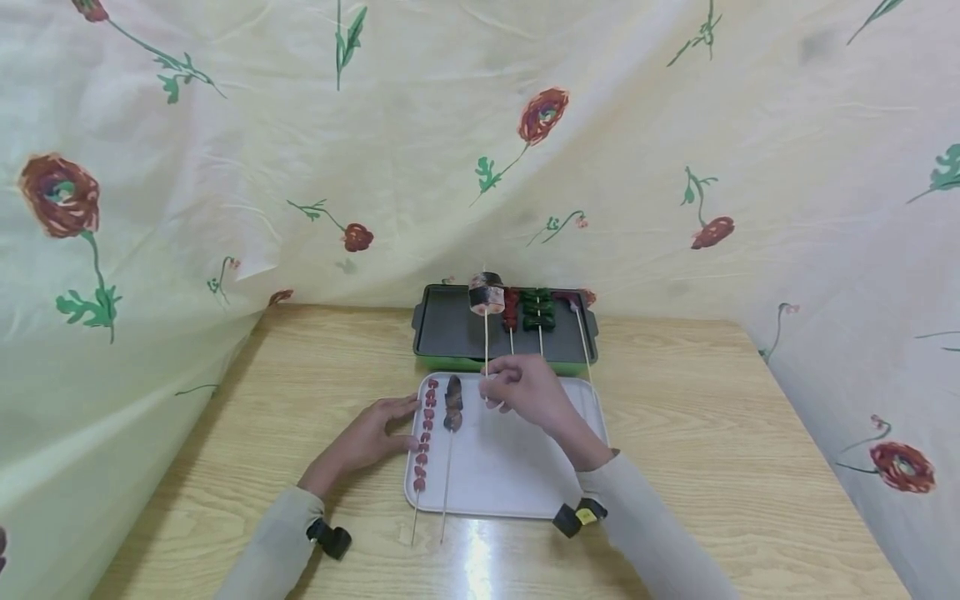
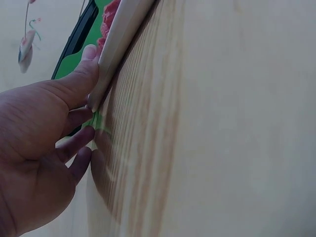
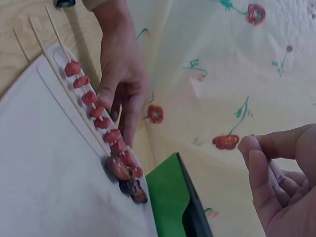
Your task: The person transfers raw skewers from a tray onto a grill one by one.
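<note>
Skewer (image 1: 487, 298) upright, hands (image 1: 522, 390) (image 1: 377, 432) apart, right raised

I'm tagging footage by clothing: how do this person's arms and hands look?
The left sleeve and right sleeve are long, pale and plain. The left hand and right hand are ungloved. Left wristband and right wristband are black, each with a dark, blocky unit; the right also shows a yellow patch.

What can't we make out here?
Head: food on held skewer, too small to identify.
Head: lower sticks of grill's red skewer and green skewer, behind right hand.
Left wrist: most of red-chunk skewer, behind tray's rim, cut by top edge.
Right wrist: most of grill, cut by bottom edge.
</note>
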The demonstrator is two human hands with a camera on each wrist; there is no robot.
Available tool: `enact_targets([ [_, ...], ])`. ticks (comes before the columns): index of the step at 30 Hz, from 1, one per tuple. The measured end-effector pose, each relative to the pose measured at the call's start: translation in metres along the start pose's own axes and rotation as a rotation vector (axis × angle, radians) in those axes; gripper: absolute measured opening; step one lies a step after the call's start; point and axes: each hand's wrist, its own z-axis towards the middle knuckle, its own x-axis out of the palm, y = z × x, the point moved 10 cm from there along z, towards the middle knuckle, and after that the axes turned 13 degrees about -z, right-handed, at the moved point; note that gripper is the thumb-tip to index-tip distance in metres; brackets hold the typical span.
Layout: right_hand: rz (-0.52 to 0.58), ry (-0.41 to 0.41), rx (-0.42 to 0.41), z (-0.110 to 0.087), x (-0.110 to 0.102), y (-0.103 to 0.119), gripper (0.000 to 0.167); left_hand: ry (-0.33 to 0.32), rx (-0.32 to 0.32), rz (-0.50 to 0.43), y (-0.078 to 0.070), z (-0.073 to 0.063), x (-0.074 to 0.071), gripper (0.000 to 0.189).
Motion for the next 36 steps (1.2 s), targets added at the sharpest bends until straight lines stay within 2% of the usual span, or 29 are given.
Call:
enact_targets([
  [16, 0.035, 0.018, 0.054, 0.029, 0.006, -0.019, 0.023, -0.01, -0.011, -0.002, -0.001, -0.003, 0.0, 0.068],
  [29, 0.063, 0.031, 0.112, 0.035, 0.01, -0.028, 0.019, 0.01, -0.004, 0.006, 0.003, -0.001, 0.001, 0.07],
  [36, 0.072, 0.044, 0.132, 0.038, 0.011, -0.031, 0.019, 0.013, 0.017, -0.003, 0.0, 0.0, 0.0, 0.07],
])
